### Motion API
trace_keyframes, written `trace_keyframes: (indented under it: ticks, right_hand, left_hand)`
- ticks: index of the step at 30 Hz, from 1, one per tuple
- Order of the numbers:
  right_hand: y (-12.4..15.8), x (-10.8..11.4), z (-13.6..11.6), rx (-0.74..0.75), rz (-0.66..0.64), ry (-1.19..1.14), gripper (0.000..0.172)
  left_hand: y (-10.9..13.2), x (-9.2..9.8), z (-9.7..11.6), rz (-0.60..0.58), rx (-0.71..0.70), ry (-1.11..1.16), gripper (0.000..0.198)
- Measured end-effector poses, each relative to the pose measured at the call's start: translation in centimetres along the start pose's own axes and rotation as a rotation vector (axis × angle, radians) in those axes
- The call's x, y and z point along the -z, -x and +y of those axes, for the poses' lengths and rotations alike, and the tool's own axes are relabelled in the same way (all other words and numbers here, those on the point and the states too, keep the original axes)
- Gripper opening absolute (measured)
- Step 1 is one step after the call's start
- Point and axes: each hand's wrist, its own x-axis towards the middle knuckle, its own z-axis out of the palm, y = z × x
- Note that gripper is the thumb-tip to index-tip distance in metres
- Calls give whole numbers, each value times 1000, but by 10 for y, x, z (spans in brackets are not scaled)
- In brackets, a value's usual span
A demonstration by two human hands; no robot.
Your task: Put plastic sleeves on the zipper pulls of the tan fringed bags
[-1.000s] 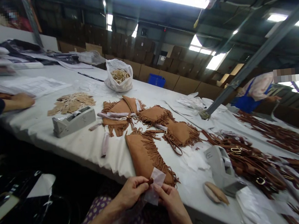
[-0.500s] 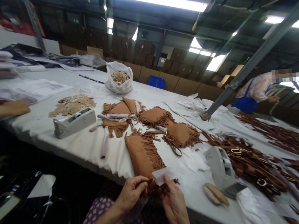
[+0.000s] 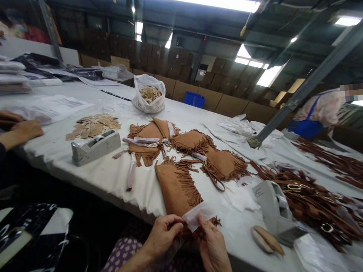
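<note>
My left hand [image 3: 164,237] pinches a narrow brown strap, mostly hidden by its fingers, at the near table edge. Between thumb and fingers of my right hand [image 3: 211,243] is a thin white sheet of tissue paper [image 3: 197,215]. The paper's left edge meets my left fingertips. Just beyond both hands lies a brown fringed suede bag [image 3: 175,185], its lower end partly covered by the paper and hands. Farther back are more fringed bags, one [image 3: 224,164] to the right and another [image 3: 152,134] with a wrapped strap to the left.
Tape dispensers stand left [image 3: 96,147] and right [image 3: 277,212]. Brown buckled straps [image 3: 306,196] pile up at right, near a tan oval object [image 3: 268,241]. Tan tags [image 3: 93,125] and a white bag [image 3: 148,94] lie behind. A co-worker's hands [image 3: 23,132] rest at left.
My right hand has brought the tissue paper left and down, against my left fingertips. The view has shifted slightly left. At left, more of a co-worker's hands shows.
</note>
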Motion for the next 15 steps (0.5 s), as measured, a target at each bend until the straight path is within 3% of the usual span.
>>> trace_keyframes:
  ticks: [5, 9, 15]
  right_hand:
    - [-1, 3, 10, 68, -49, 187, 37]
    - [0, 8, 14, 165, -46, 434, 38]
    - [10, 1, 16, 232, -144, 603, 37]
  left_hand:
    - [2, 0, -1, 1, 21, 69, 14]
    - [4, 3, -2, 13, 13, 106, 24]
    - [9, 10, 1, -64, 3, 147, 32]
